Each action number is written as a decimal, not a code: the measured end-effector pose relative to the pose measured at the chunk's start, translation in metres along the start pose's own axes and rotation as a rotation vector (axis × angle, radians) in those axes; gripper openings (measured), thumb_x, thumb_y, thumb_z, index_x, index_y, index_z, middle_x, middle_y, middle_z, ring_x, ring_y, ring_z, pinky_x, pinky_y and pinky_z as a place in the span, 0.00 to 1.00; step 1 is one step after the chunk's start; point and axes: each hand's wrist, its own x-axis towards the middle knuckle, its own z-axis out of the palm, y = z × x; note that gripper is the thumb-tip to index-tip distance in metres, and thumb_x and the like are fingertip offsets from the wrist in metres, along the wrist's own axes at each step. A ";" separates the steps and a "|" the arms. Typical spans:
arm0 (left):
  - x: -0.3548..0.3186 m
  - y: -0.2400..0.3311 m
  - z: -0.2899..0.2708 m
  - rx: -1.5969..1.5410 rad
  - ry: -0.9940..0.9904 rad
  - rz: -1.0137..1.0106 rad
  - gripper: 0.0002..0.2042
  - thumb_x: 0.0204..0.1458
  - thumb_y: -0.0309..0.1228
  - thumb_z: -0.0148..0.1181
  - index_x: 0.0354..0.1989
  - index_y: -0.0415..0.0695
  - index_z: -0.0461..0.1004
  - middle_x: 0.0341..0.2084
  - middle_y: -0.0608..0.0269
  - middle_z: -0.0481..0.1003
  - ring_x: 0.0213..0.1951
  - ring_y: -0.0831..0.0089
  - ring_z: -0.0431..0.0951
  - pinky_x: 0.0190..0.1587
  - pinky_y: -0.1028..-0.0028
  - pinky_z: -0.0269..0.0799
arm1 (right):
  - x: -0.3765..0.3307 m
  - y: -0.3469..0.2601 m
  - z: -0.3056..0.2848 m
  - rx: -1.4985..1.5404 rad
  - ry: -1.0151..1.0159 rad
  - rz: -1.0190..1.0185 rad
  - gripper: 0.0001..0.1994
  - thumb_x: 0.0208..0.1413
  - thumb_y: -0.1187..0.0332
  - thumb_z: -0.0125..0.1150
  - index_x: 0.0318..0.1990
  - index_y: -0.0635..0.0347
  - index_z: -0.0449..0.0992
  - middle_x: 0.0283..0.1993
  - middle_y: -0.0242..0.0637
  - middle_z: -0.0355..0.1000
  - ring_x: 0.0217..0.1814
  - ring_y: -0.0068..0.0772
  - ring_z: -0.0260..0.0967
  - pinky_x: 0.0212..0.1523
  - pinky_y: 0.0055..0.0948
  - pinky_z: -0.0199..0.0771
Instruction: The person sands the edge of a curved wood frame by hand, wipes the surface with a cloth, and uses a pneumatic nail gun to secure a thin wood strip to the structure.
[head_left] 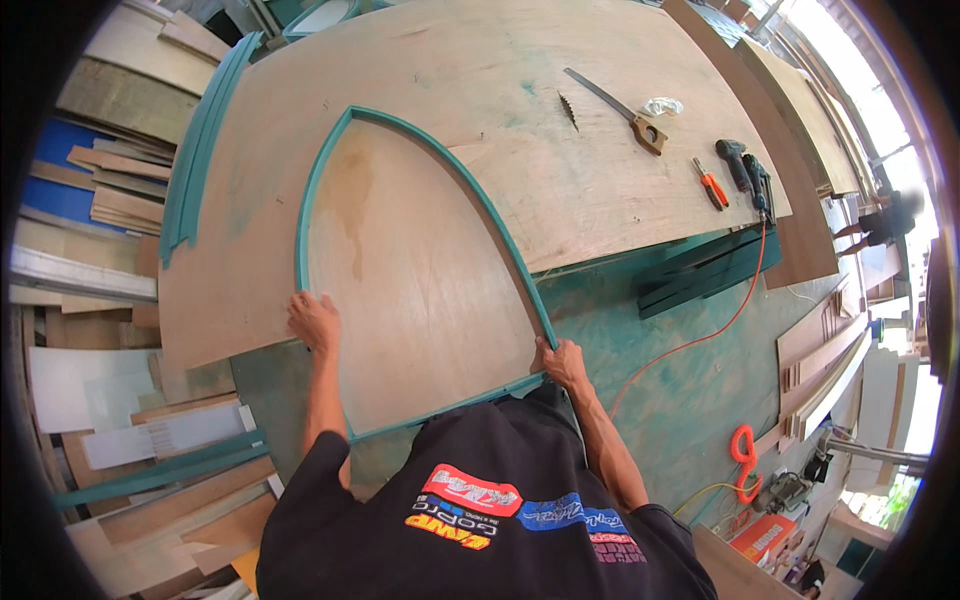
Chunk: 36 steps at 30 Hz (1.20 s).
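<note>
We see the arch-shaped plywood panel with teal edging (420, 270) lying flat on the large plywood sheet (480, 80) of the workbench, its pointed top away from the person and its straight bottom edge just in front of the black shirt. The left hand (315, 322) rests on the panel's left edge near the lower corner, fingers curled over the teal strip and pressed onto it. The right hand (566, 362) clasps the lower right corner, fingers wrapped down around the edging; how tightly they close we cannot tell. Well apart, on the far right of the sheet, lie a wooden-handled handsaw (615, 108), orange-handled pliers (711, 184) and a dark power drill (742, 170) with an orange cable (720, 325).
</note>
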 end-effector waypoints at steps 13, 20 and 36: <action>-0.221 -0.019 -0.085 -0.652 -1.081 -0.277 0.26 0.61 0.55 0.58 0.30 0.42 0.84 0.21 0.60 0.80 0.25 0.67 0.80 0.29 0.58 0.70 | 0.018 -0.019 0.010 0.033 0.001 0.028 0.27 0.62 0.47 0.58 0.36 0.70 0.80 0.33 0.65 0.76 0.42 0.71 0.74 0.43 0.55 0.73; -0.281 -0.006 0.040 -1.740 -1.504 -1.227 0.27 0.63 0.54 0.57 0.53 0.38 0.77 0.41 0.60 0.81 0.43 0.67 0.81 0.47 0.65 0.78 | 0.017 -0.023 0.006 0.039 -0.035 0.013 0.28 0.62 0.46 0.58 0.36 0.71 0.80 0.33 0.66 0.75 0.43 0.71 0.74 0.43 0.55 0.73; -0.216 0.036 0.032 -1.718 -0.851 -0.963 0.27 0.54 0.49 0.63 0.57 0.47 0.68 0.55 0.57 0.67 0.56 0.63 0.67 0.57 0.55 0.66 | 0.071 -0.074 0.002 0.069 -0.047 0.003 0.32 0.58 0.44 0.59 0.37 0.76 0.80 0.38 0.71 0.76 0.47 0.70 0.76 0.49 0.54 0.76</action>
